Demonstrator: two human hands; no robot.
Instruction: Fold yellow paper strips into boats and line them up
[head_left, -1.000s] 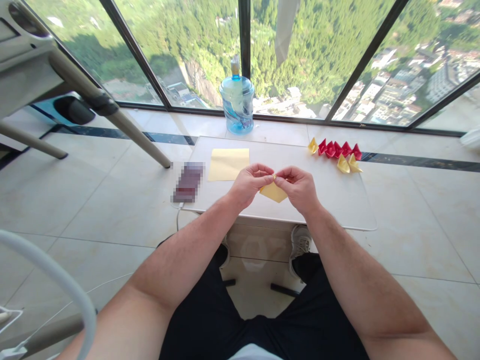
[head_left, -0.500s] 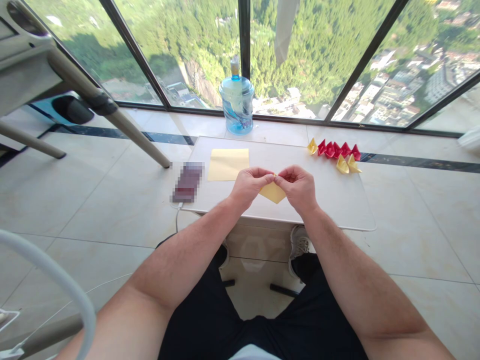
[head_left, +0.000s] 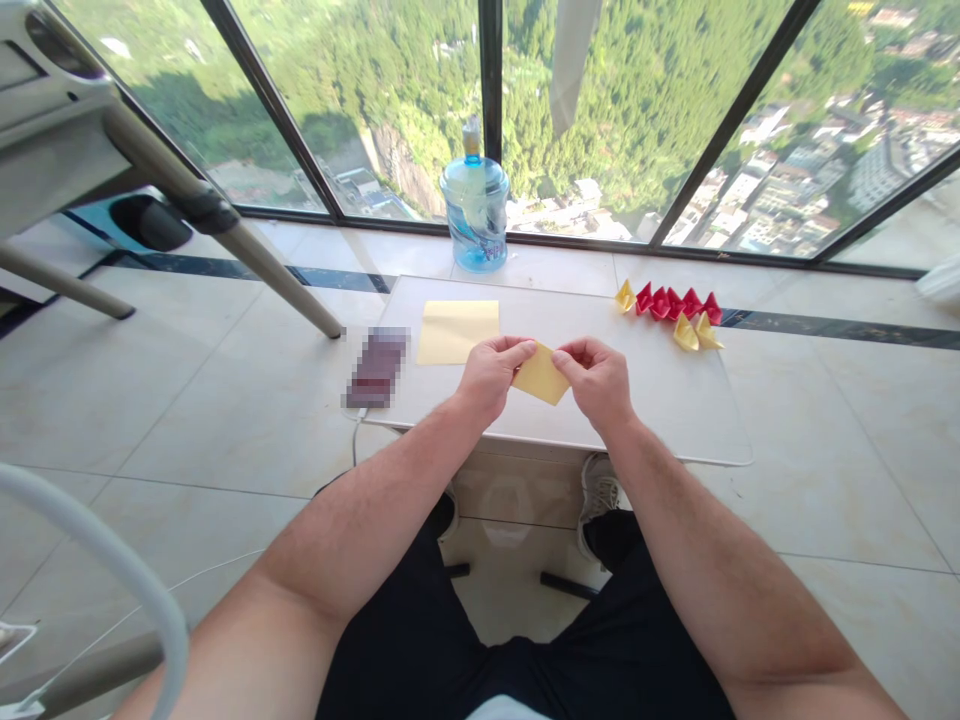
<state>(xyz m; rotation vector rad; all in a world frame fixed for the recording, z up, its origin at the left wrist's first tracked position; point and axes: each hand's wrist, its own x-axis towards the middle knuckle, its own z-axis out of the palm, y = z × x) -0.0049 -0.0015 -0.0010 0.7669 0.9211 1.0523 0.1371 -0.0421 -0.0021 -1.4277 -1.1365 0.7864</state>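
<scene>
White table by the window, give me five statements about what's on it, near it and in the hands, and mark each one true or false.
1. The left hand and the right hand both hold the small yellow paper. True.
2. The flat yellow sheet lies to the right of both hands. False: the flat yellow sheet lies to the left of the small yellow paper.
3. The blue water bottle stands upright beyond the white table. True.
4. All the folded shapes at the table's far right are red. False: there are red shapes and yellow shapes.
5. The pixelated item is near the table's left edge. True.
</scene>
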